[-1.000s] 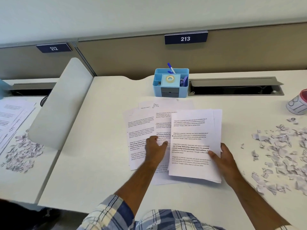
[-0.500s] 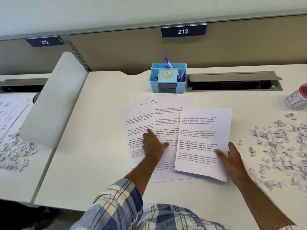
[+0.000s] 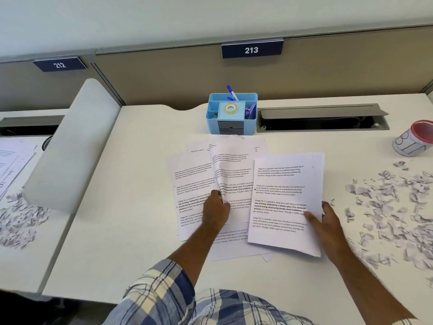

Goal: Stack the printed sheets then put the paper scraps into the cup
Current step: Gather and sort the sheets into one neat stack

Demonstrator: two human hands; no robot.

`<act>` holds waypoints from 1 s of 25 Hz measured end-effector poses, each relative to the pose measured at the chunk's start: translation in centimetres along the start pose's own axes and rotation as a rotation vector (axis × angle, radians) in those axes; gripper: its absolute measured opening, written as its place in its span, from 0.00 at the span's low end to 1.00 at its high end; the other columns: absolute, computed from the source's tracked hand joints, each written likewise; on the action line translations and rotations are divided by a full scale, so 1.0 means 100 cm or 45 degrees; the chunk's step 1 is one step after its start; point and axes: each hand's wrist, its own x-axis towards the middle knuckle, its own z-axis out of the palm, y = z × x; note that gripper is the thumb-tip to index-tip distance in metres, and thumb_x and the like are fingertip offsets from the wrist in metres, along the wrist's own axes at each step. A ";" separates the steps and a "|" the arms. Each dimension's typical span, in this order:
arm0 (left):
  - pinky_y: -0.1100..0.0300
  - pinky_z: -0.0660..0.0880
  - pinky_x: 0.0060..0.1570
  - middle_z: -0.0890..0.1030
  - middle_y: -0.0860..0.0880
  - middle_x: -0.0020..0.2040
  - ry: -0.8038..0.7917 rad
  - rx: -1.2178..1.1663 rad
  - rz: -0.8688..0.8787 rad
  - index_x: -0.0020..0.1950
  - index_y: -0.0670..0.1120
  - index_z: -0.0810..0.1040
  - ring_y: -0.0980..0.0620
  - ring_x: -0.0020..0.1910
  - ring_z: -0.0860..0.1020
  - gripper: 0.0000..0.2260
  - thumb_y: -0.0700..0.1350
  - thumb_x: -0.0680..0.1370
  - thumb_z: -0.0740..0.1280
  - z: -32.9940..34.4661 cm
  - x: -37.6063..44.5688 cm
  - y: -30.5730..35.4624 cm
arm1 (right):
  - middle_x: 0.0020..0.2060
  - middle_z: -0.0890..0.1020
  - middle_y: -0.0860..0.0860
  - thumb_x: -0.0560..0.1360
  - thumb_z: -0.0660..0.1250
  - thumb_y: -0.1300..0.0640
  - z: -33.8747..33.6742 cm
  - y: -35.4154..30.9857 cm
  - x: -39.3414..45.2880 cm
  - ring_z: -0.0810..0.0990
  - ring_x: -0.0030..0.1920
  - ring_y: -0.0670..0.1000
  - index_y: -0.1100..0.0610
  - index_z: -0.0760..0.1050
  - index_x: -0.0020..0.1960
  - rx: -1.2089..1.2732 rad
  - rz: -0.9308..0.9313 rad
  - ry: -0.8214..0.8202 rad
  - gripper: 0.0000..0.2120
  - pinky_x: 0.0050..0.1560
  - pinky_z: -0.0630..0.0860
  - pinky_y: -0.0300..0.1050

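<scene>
Several printed sheets lie fanned on the white desk. My right hand (image 3: 328, 221) grips a gathered stack of sheets (image 3: 284, 200) at its right edge, thumb on top. My left hand (image 3: 216, 211) pinches the left edge of a loose sheet (image 3: 234, 174), which curls up off the pile. More loose sheets (image 3: 189, 184) lie flat under and left of it. A spread of torn paper scraps (image 3: 393, 212) covers the desk at the right. The white cup with a red rim (image 3: 413, 139) stands beyond the scraps at the far right.
A blue desk organiser (image 3: 232, 113) with pens and tape sits behind the sheets. A grey cable hatch (image 3: 321, 120) lies open to its right. A white divider panel (image 3: 70, 146) separates the neighbouring desk, where more sheets (image 3: 14, 160) and scraps (image 3: 18, 221) lie.
My left hand has gone from pressing flat on the loose sheets to pinching one sheet's edge and lifting it. My right hand keeps its hold on the stack.
</scene>
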 end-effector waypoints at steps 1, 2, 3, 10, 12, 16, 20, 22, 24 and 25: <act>0.55 0.78 0.50 0.85 0.45 0.56 -0.041 -0.088 -0.027 0.61 0.42 0.80 0.44 0.55 0.83 0.12 0.41 0.77 0.71 -0.005 -0.001 0.000 | 0.57 0.84 0.47 0.80 0.69 0.63 -0.002 0.000 0.000 0.84 0.55 0.50 0.55 0.73 0.67 0.008 -0.004 0.009 0.16 0.45 0.81 0.34; 0.56 0.79 0.50 0.86 0.46 0.55 -0.093 -0.208 -0.070 0.59 0.42 0.82 0.46 0.54 0.84 0.11 0.40 0.77 0.70 -0.010 -0.002 0.001 | 0.57 0.84 0.46 0.80 0.69 0.63 -0.003 0.000 -0.001 0.84 0.54 0.50 0.55 0.73 0.67 0.012 -0.007 0.017 0.16 0.44 0.81 0.34; 0.55 0.80 0.52 0.86 0.47 0.55 -0.141 -0.352 -0.134 0.58 0.44 0.83 0.47 0.53 0.84 0.10 0.40 0.77 0.70 -0.017 -0.004 0.000 | 0.57 0.84 0.46 0.80 0.68 0.64 -0.004 0.000 0.000 0.84 0.54 0.51 0.55 0.73 0.67 0.017 -0.008 0.022 0.16 0.44 0.81 0.34; 0.42 0.78 0.67 0.85 0.43 0.63 -0.324 -1.247 -0.184 0.69 0.42 0.79 0.41 0.63 0.83 0.20 0.32 0.78 0.72 -0.064 -0.041 -0.003 | 0.55 0.84 0.48 0.80 0.68 0.64 0.000 0.004 -0.001 0.83 0.55 0.57 0.56 0.73 0.66 0.044 0.022 0.042 0.15 0.43 0.81 0.34; 0.43 0.77 0.67 0.84 0.44 0.65 -0.414 -1.439 -0.181 0.70 0.43 0.78 0.42 0.65 0.82 0.20 0.32 0.79 0.70 -0.075 -0.056 0.004 | 0.56 0.84 0.49 0.80 0.68 0.64 0.004 0.002 -0.003 0.84 0.55 0.56 0.56 0.74 0.66 0.086 0.049 0.039 0.16 0.43 0.81 0.34; 0.44 0.78 0.66 0.84 0.45 0.65 -0.513 -1.347 -0.153 0.70 0.44 0.77 0.43 0.64 0.83 0.22 0.33 0.77 0.73 -0.072 -0.079 0.011 | 0.58 0.85 0.52 0.81 0.67 0.65 0.017 -0.010 -0.006 0.85 0.56 0.55 0.56 0.74 0.67 0.215 0.125 -0.038 0.16 0.51 0.84 0.43; 0.54 0.83 0.57 0.84 0.48 0.62 -0.425 -0.912 -0.136 0.66 0.48 0.74 0.49 0.60 0.83 0.26 0.39 0.73 0.81 -0.052 -0.091 0.014 | 0.58 0.86 0.51 0.81 0.68 0.62 0.030 -0.027 -0.010 0.85 0.58 0.57 0.52 0.75 0.66 0.236 0.130 -0.118 0.15 0.56 0.82 0.54; 0.62 0.82 0.52 0.82 0.52 0.61 -0.384 -0.728 -0.075 0.65 0.50 0.74 0.55 0.58 0.82 0.25 0.44 0.72 0.81 -0.045 -0.094 0.014 | 0.60 0.85 0.51 0.81 0.68 0.61 0.032 -0.032 -0.009 0.83 0.61 0.58 0.52 0.75 0.67 0.238 0.101 -0.155 0.15 0.64 0.77 0.60; 0.64 0.80 0.51 0.81 0.54 0.61 -0.341 -0.622 -0.045 0.64 0.51 0.75 0.56 0.58 0.81 0.23 0.48 0.73 0.81 -0.041 -0.094 0.013 | 0.62 0.84 0.53 0.81 0.67 0.62 0.035 -0.036 -0.010 0.82 0.63 0.60 0.53 0.74 0.68 0.254 0.075 -0.188 0.16 0.67 0.75 0.64; 0.62 0.79 0.53 0.81 0.54 0.61 -0.328 -0.602 -0.050 0.63 0.52 0.76 0.56 0.58 0.80 0.21 0.51 0.74 0.80 -0.041 -0.092 0.012 | 0.62 0.84 0.53 0.81 0.67 0.62 0.035 -0.037 -0.010 0.82 0.63 0.60 0.53 0.74 0.68 0.256 0.068 -0.194 0.16 0.67 0.75 0.64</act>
